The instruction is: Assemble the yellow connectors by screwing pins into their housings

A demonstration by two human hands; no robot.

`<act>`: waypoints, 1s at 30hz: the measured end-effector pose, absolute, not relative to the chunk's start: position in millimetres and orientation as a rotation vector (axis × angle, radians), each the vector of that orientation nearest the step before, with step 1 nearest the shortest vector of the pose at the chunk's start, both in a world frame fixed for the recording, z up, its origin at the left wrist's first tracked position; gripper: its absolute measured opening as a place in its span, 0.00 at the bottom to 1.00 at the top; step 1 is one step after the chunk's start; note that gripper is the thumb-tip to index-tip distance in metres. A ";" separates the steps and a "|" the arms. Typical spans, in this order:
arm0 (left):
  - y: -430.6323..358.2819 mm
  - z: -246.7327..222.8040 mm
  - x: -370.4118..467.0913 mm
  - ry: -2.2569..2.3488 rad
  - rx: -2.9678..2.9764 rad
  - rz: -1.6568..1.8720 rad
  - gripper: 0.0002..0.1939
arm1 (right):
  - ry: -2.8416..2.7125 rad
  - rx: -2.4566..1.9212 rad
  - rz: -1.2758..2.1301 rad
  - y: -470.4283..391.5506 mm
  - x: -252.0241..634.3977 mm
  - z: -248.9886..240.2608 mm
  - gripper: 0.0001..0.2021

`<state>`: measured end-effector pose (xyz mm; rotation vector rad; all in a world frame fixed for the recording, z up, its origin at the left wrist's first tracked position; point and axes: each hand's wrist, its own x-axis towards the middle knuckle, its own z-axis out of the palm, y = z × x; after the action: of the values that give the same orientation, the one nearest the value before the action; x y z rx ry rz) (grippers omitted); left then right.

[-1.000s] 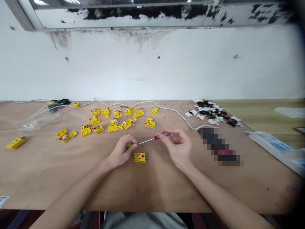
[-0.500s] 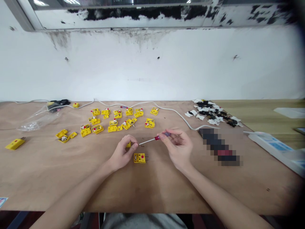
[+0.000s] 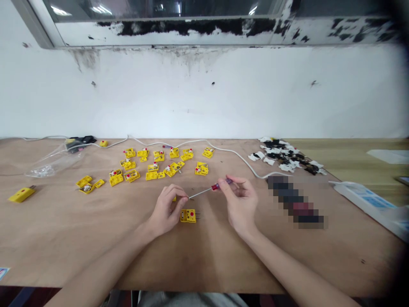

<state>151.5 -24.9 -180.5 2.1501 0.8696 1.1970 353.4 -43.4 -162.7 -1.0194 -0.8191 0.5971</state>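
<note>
My right hand (image 3: 242,204) is closed round the red-and-purple handle of a screwdriver (image 3: 216,186). Its thin metal shaft slants down to the left, and the tip meets the fingertips of my left hand (image 3: 167,209). Those left fingers are pinched together at the tip; whatever small piece they may hold is too small to make out. Just below them, an opened yellow plug (image 3: 188,215) with a red dot and two metal pins pointing right lies on the table. A bit of another yellow part (image 3: 174,198) peeks out behind my left fingers.
Several opened yellow plugs (image 3: 131,175) lie across the back of the table. A closed yellow plug (image 3: 21,195) and a clear plastic bag (image 3: 53,161) are at left. Black and white pieces (image 3: 284,155), a white cable (image 3: 238,151) and a power strip (image 3: 367,199) occupy the right.
The view has tilted slightly upward, so everything appears a little lower. Both hands keep nearly the same pose, with the screwdriver tip still at my left fingertips.
</note>
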 end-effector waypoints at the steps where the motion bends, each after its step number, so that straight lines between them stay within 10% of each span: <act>1: -24.7 -180.5 151.7 0.855 2.151 1.210 0.06 | -0.796 -1.006 0.629 -42.4 353.2 -163.3 0.17; 30: -21.9 -171.0 138.4 0.854 2.422 0.735 0.19 | -1.233 -0.865 0.636 -56.0 346.2 -173.7 0.18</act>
<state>138.4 -21.9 -171.0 2.4217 0.8535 0.7345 346.2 -56.0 -173.7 -0.8650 -1.2333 0.6357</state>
